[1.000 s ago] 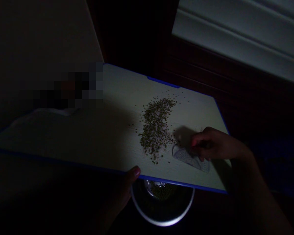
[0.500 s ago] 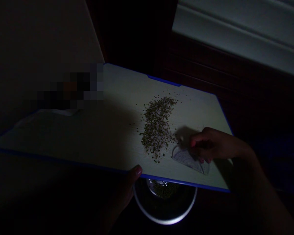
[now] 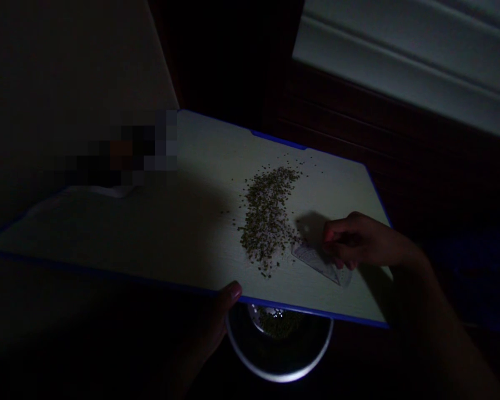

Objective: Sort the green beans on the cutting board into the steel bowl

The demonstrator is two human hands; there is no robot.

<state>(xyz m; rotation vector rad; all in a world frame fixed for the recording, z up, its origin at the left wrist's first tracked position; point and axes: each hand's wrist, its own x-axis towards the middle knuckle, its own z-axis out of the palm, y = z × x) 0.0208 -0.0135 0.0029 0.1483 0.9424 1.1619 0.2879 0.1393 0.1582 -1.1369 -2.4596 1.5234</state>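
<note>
The scene is very dark. A white board with a blue rim (image 3: 200, 166) lies tilted in front of me. A heap of small greenish grains (image 3: 266, 216) is spread across its right half. My right hand (image 3: 358, 241) rests on the board just right of the heap, fingers closed on a small flat pale card (image 3: 320, 262) whose edge touches the grains. My left hand (image 3: 216, 322) grips the board's near edge from below, thumb on top. Under that edge sits a round metal bowl (image 3: 275, 366) with grains in it.
A pale cloth-like shape (image 3: 95, 191) lies on the board's left part beside a pixelated patch. Pale ribbed panelling (image 3: 400, 61) fills the upper right. A beige surface (image 3: 66, 66) is at the upper left. Everything else is in darkness.
My right hand has shifted slightly up and left with the card, bringing it flatter against the edge of the grain heap. The left hand and the board have barely moved.
</note>
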